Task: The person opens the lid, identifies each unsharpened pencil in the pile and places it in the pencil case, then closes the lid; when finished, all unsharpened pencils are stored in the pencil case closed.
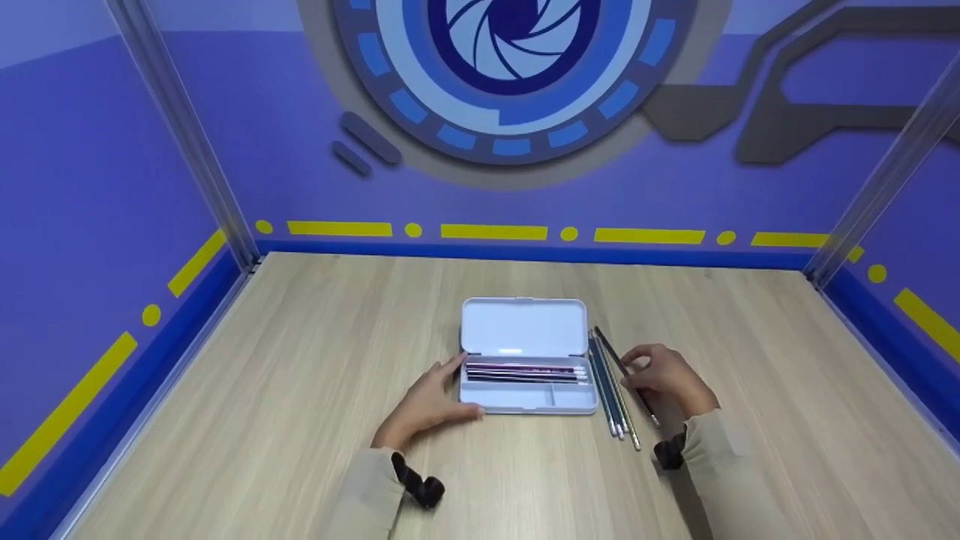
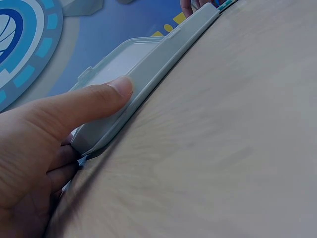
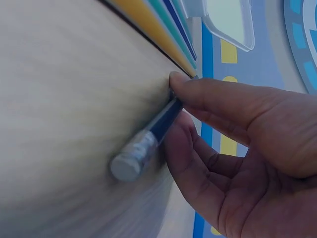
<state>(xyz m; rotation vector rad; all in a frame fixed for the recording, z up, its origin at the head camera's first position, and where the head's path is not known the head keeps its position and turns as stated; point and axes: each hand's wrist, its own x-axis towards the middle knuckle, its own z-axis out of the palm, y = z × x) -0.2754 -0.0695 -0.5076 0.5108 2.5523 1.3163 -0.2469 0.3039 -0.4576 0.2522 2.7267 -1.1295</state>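
At the left, a beige sleeve (image 1: 366, 487) with a black strapped-on device (image 1: 427, 491) leads to a person's left hand (image 1: 427, 401), resting on a pale wooden table (image 1: 337, 337). It holds the left end of a white pencil case (image 1: 525, 412), thumb against the front wall, fingers round the far side of that end. The case lies between the two hands. Its lid (image 1: 523, 326) stands open on the side farther from the person. In the rear compartment, to the right of the left hand, a row of dark pencils (image 1: 525, 373) lies with pale ends pointing toward the right hand; a short divider splits the front part.

Just beyond the case, nearer the right hand, several loose teal pencils (image 1: 607, 401) and a yellow pencil (image 1: 628, 420) lie side by side on the table, eraser ends toward the person.

Next comes the right hand (image 1: 670, 379), pinching a dark pencil (image 3: 166, 118) between thumb and fingertips. The pencil slants beside the loose ones, its white eraser end toward the person. A second beige sleeve (image 1: 731, 465) follows. Beyond both hands rises a blue-purple wall (image 1: 247, 127) with yellow dashes and a large round emblem (image 1: 514, 112).
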